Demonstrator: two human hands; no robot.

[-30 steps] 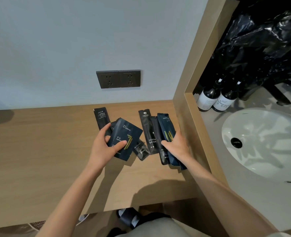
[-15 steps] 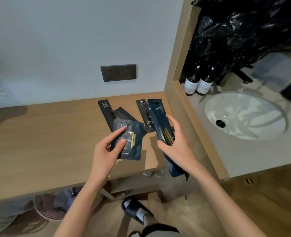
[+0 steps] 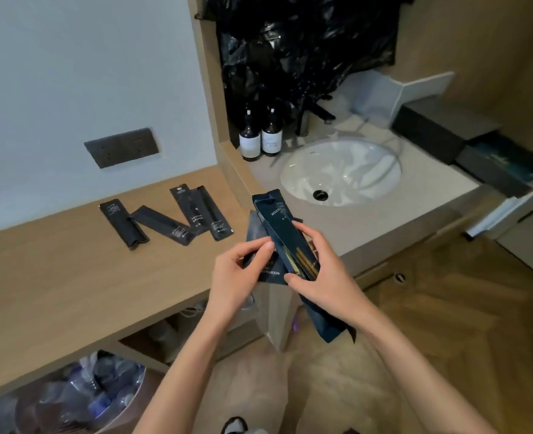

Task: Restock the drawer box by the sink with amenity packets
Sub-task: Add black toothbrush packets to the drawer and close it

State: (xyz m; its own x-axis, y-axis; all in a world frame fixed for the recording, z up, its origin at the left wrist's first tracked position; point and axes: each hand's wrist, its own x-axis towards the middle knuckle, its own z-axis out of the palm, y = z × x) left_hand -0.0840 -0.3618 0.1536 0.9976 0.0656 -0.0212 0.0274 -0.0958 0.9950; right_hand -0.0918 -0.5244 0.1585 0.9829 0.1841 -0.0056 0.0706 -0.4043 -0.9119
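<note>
- Above the wooden surface (image 3: 55, 277) edge: right hand (image 3: 324, 277) clasps long dark-blue foil packets (image 3: 287, 242); left hand (image 3: 237, 270) pinches a squarer dark packet (image 3: 270, 272) against them.
- Four black sachets (image 3: 171, 222) lie on the surface, untouched.
- Open black drawer box (image 3: 503, 170) sits right of the white sink (image 3: 340, 170), well apart from the hands.
- Judgement: square the stack and keep a firm pinch before carrying it over.

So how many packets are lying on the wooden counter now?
4: leftmost packet, slanted packet, toothbrush packet and rightmost packet, in a row below the wall socket. More may hide underneath.
</note>
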